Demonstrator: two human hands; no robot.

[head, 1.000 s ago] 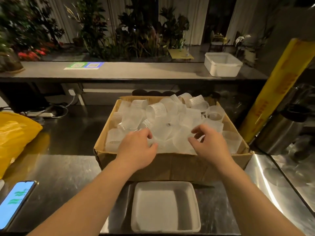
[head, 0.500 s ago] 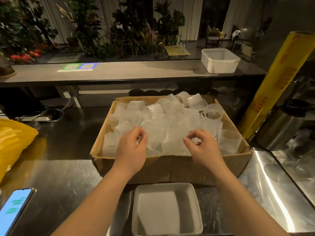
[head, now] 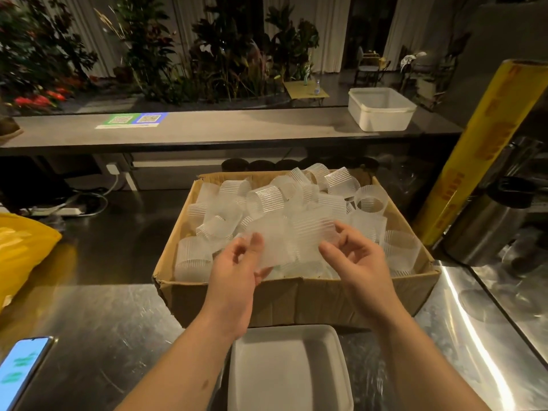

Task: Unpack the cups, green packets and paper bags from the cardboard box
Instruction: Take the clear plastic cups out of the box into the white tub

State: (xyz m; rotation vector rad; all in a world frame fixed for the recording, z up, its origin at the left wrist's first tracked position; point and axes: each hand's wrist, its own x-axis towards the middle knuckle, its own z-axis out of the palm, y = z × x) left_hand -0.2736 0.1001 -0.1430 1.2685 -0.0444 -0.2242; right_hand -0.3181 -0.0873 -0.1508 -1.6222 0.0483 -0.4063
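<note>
Head view — left hand (head: 234, 277) and right hand (head: 358, 262) pinch cups (head: 284, 241).

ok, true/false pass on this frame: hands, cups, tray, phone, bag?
1. The left hand and right hand hold frosted cups over the cardboard box. True.
2. The white tray holds cups. False: nothing lies in it.
3. The phone screen is lit. True.
4. The yellow bag lies right of the box. False: it lies to the box's left.
</note>
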